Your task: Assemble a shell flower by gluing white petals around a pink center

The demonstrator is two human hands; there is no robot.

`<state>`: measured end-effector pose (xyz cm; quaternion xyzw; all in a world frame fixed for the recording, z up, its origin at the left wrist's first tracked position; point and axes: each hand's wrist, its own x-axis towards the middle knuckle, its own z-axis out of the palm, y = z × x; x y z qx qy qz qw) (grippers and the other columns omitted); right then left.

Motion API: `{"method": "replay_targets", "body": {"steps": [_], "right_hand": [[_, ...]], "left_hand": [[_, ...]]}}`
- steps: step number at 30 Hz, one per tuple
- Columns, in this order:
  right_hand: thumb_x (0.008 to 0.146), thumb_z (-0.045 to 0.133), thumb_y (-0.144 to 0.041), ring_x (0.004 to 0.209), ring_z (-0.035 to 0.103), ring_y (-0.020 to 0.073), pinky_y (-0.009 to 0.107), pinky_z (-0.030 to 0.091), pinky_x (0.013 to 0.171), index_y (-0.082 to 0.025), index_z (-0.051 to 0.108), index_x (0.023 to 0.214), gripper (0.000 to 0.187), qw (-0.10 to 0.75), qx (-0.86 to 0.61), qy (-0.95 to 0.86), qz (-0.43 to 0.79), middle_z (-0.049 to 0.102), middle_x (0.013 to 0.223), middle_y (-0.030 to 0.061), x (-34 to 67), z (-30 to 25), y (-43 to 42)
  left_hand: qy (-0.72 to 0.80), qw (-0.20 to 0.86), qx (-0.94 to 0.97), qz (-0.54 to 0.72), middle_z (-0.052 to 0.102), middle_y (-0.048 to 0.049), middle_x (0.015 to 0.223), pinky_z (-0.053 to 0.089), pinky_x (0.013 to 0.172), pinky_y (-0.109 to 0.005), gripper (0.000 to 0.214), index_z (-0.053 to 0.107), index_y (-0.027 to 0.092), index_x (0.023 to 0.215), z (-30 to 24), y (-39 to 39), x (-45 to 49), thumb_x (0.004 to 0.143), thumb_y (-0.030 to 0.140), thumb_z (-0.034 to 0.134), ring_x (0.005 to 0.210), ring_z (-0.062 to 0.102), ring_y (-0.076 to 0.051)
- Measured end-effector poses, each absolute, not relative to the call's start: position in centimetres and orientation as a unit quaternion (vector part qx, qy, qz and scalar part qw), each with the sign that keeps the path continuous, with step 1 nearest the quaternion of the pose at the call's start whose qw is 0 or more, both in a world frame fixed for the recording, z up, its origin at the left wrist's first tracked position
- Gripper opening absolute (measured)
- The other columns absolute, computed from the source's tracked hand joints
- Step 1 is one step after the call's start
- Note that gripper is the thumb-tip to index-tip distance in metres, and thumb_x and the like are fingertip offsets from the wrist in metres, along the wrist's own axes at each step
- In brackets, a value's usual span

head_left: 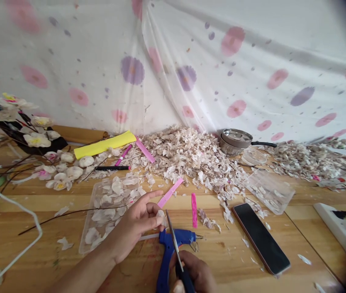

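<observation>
My left hand (144, 217) is closed in a pinch on a small, pale dried petal (161, 215). Scissors (173, 236) with black handles are in my right hand (195, 270), their blades pointing up toward the petal; they look closed or nearly so. Beneath both hands lies a blue hot glue gun (165, 260), its nozzle pointing right. A pink paper strip (171, 192) lies just beyond my left fingertips, and a crinkled magenta strip (194, 209) is to the right. The clear tray (84, 238) of loose petals sits left of my left wrist.
A big heap of dried petals (191, 154) fills the back, with a metal pan (236, 140) beside it. At right lie a phone (261, 238) and a white power strip (337, 228). Finished flowers (37, 136), yellow paper (105, 144) and a white cord (37, 215) are left.
</observation>
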<state>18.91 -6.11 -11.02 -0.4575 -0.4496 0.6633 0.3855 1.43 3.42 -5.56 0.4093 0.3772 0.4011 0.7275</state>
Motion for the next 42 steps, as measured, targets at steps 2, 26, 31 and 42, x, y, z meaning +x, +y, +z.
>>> {"method": "replay_targets", "body": {"steps": [2,26,31,42], "right_hand": [[0.060,0.071,-0.067,0.045,0.040,0.0090,0.021,0.029,0.047,-0.020,0.062,0.083,0.053,0.399,-0.500,-0.467,0.611,0.050,0.054,-0.0043,20.0,-10.7,-5.4],[0.077,0.067,-0.048,0.077,0.061,0.0195,0.028,0.046,0.071,-0.017,0.066,0.080,0.031,0.491,-0.525,-0.565,0.405,0.067,0.078,0.0054,19.3,-8.0,-1.1],[0.072,0.072,-0.045,0.061,0.048,0.0133,0.025,0.036,0.058,-0.016,0.061,0.065,0.032,0.526,-0.505,-0.458,0.509,0.057,0.061,0.0008,18.2,-7.8,-0.7],[0.067,0.079,-0.049,0.058,0.046,0.0088,0.020,0.030,0.054,-0.013,0.063,0.073,0.040,0.559,-0.422,-0.360,0.617,0.059,0.064,0.0006,18.1,-9.8,-1.0]], "left_hand": [[0.390,0.713,0.420,0.405,0.061,0.0031,0.072,0.043,0.070,-0.033,0.062,0.047,0.020,0.127,-5.5,3.3,1.6,0.072,0.026,0.074,0.066,0.060,-0.015],[0.446,0.688,0.434,0.374,0.065,0.0024,0.073,0.042,0.070,-0.028,0.069,0.049,0.017,0.124,-6.2,2.2,3.1,0.065,0.031,0.081,0.072,0.058,-0.015],[0.448,0.681,0.438,0.378,0.067,0.0017,0.072,0.041,0.068,-0.026,0.065,0.051,0.017,0.123,-6.2,1.8,3.2,0.066,0.032,0.079,0.071,0.058,-0.014],[0.429,0.678,0.457,0.383,0.066,0.0000,0.074,0.042,0.071,-0.028,0.062,0.048,0.016,0.125,-6.9,2.2,2.6,0.072,0.034,0.074,0.073,0.059,-0.015]]}}
